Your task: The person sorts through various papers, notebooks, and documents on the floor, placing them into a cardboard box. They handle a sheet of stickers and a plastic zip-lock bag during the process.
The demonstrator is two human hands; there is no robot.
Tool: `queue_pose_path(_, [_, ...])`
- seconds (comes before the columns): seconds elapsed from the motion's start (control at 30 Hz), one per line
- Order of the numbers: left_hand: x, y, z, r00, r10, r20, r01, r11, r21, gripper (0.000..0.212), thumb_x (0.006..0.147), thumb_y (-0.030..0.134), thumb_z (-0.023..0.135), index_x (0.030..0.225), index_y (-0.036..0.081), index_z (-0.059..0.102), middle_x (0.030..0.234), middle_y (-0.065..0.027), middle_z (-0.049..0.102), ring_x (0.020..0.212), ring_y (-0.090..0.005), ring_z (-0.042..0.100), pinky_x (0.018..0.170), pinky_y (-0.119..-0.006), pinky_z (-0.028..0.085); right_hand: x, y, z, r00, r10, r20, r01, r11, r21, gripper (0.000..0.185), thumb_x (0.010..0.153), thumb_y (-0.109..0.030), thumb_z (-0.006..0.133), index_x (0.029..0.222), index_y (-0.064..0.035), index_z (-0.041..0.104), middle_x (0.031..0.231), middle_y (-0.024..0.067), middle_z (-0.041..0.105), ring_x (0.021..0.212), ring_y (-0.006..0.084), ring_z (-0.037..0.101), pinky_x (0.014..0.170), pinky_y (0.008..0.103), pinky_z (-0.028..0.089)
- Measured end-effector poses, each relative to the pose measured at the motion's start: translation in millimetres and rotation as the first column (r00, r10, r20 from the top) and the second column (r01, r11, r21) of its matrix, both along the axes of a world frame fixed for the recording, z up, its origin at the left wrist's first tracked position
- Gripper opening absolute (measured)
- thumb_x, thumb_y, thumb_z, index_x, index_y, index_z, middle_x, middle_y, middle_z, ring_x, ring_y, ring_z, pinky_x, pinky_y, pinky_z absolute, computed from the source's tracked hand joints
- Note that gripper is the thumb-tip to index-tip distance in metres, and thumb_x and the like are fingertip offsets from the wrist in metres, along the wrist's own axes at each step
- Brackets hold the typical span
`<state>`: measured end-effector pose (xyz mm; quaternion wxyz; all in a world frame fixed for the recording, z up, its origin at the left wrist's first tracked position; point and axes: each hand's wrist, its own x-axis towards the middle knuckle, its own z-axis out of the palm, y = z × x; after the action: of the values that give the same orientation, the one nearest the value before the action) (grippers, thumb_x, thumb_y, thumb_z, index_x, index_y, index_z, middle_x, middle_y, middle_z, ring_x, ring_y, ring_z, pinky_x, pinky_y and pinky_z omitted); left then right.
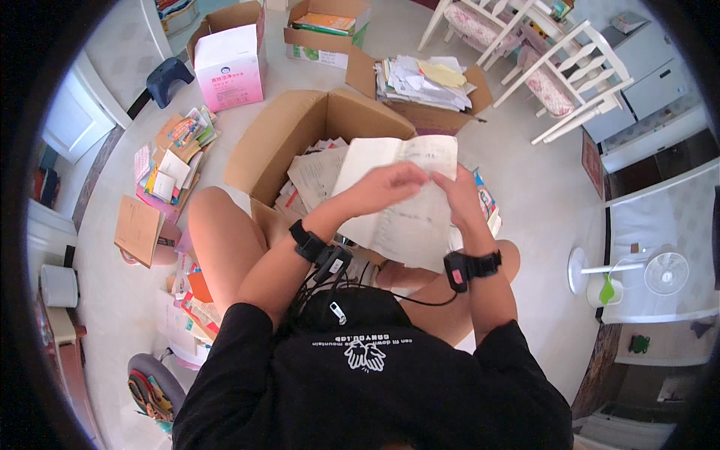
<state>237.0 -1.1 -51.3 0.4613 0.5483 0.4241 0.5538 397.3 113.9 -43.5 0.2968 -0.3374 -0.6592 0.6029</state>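
Observation:
An opened notebook [419,225] with worn, off-white pages is held up above my lap, in front of a large cardboard box. Faint handwriting marks its right page; the left page looks mostly blank. My right hand [462,194] grips the notebook's right edge, thumb on the page and fingers behind. Across the pages reaches my left hand [394,183], slightly blurred, its fingertips near my right thumb and nothing visible in its grasp. Loose papers [318,174] fill the cardboard box [281,135] behind the notebook, which hides part of them.
Stacks of books [183,146] and a brown envelope [138,229] lie to my left. Ahead stand a pink-and-white carton [229,70], a box of books [323,28] and a box heaped with papers [424,84]. White chairs [585,79] and a fan [665,274] are at right.

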Motion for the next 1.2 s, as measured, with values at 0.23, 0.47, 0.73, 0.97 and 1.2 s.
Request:
queue_pose_path(0.23, [-51, -8, 72, 0.692, 0.568, -0.445, -0.318, 0.794, 0.519, 0.046, 0.074, 0.025, 0.070, 0.112, 0.009, 0.050, 0.121, -0.0112, 0.049, 0.114, -0.0278, 0.044, 0.095, -0.037, 0.036, 30, -50, 145, 0.899, 0.198, 0.390, -0.384, 0.784, 0.488, 0.021, 0.082, -0.012, 0.059, 0.099, 0.0006, 0.061, 0.076, 0.0129, 0.063, 0.069, 0.0128, 0.059, 0.065, 0.0263, 0.046])
queue_pose_path(0.47, [-58, -20, 114, 0.629, 0.527, -0.572, -0.146, 0.803, 0.578, 0.033, 0.069, 0.031, 0.072, 0.087, 0.008, 0.056, 0.110, -0.0110, 0.055, 0.107, -0.0299, 0.045, 0.092, -0.037, 0.036, 83, -90, 175, 0.968, -0.113, 0.226, -0.049, 0.794, 0.606, 0.020, 0.081, -0.012, 0.062, 0.097, 0.0010, 0.063, 0.076, 0.0086, 0.064, 0.069, 0.0108, 0.056, 0.064, 0.0232, 0.044])
queue_pose_path(0.73, [-48, -41, 104, 0.697, 0.496, -0.519, -0.187, 0.823, 0.536, 0.033, 0.065, 0.035, 0.073, 0.081, 0.010, 0.059, 0.091, -0.0021, 0.061, 0.095, -0.0206, 0.051, 0.092, -0.038, 0.026, 111, -80, 114, 0.956, -0.239, -0.171, 0.263, 0.955, 0.137, 0.035, 0.079, -0.007, 0.063, 0.112, 0.0028, 0.053, 0.104, 0.0089, 0.060, 0.094, 0.0171, 0.056, 0.083, 0.0307, 0.044])
queue_pose_path(0.97, [-54, -44, 108, 0.687, 0.527, -0.500, -0.106, 0.753, 0.649, 0.030, 0.064, 0.036, 0.073, 0.071, 0.011, 0.059, 0.071, 0.0005, 0.056, 0.076, -0.0180, 0.053, 0.087, -0.035, 0.029, 87, -38, 127, 0.984, -0.164, 0.068, 0.149, 0.971, 0.188, 0.046, 0.076, -0.006, 0.065, 0.118, 0.0009, 0.048, 0.111, 0.0112, 0.058, 0.098, 0.0204, 0.057, 0.089, 0.0326, 0.042])
queue_pose_path(1.2, [-45, -45, 122, 0.666, 0.482, -0.569, 0.005, 0.760, 0.650, 0.027, 0.062, 0.032, 0.075, 0.071, 0.012, 0.059, 0.062, 0.0011, 0.049, 0.066, -0.0178, 0.047, 0.076, -0.032, 0.030, -16, -42, 191, 0.828, 0.248, 0.503, -0.538, 0.098, 0.837, 0.056, 0.067, -0.033, 0.073, 0.113, -0.0111, 0.052, 0.121, 0.0118, 0.049, 0.125, 0.0315, 0.035, 0.105, 0.0416, 0.025])
